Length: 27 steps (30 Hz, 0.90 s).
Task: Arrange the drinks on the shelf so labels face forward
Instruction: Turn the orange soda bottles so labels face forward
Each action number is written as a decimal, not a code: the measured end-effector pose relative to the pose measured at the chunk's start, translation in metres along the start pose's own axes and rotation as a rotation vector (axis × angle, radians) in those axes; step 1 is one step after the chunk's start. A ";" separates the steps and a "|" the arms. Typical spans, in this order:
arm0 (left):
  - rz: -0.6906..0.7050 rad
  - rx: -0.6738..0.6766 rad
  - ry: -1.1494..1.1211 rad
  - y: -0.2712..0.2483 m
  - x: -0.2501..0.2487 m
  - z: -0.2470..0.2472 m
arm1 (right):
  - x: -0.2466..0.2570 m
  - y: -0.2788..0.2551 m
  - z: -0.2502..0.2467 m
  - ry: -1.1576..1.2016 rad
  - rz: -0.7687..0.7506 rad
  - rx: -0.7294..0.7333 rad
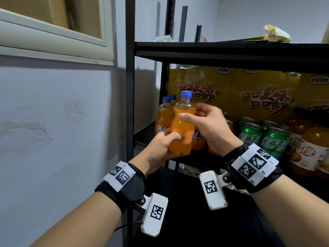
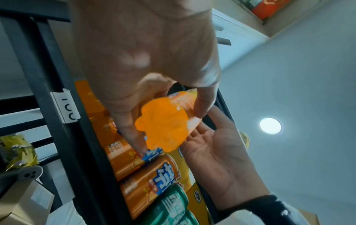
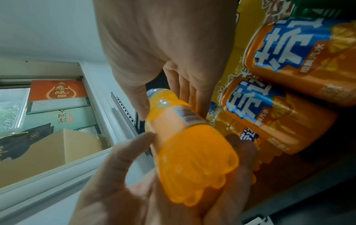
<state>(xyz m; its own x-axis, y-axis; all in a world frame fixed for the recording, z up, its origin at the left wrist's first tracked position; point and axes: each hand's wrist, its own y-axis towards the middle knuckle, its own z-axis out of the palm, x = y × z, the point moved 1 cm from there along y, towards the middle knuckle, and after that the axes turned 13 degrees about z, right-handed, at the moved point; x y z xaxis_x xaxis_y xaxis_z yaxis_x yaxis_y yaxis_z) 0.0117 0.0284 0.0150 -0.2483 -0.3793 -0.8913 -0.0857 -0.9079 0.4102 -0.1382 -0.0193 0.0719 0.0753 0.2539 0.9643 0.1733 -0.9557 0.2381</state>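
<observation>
Orange soda bottle (image 1: pixel 181 129) with a blue cap sits upright in both hands just in front of the black shelf (image 1: pixel 231 50) — left hand (image 1: pixel 160 148) curled round its base, right hand (image 1: pixel 204 123) pinching its shoulder — beside two matching bottles (image 1: pixel 162 120) and green cans (image 1: pixel 272 138).

We see a pale grey wall (image 1: pixel 53 122) on our left beneath a cream-framed window (image 1: pixel 53 32), a black metal rack (image 1: pixel 130 104) ahead, and a round ceiling light (image 2: pixel 270 125) overhead.

cardboard boxes (image 3: pixel 63 146), ceiling light (image 2: pixel 270 125) (lit)
</observation>
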 end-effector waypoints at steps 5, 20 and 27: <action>-0.011 -0.005 -0.012 0.000 -0.007 0.003 | 0.004 0.005 -0.004 0.073 0.130 0.070; -0.231 0.165 -0.464 -0.001 -0.025 -0.009 | -0.016 0.009 0.002 0.024 0.433 0.292; -0.321 -0.030 -0.392 0.007 -0.022 -0.018 | -0.021 0.008 0.004 -0.041 0.425 0.232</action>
<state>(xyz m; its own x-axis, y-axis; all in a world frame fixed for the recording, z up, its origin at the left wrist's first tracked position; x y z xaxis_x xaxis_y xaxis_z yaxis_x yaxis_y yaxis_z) 0.0339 0.0271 0.0344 -0.5580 0.0099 -0.8298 -0.1903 -0.9748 0.1164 -0.1347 -0.0315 0.0534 0.2251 -0.1420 0.9639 0.3325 -0.9187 -0.2130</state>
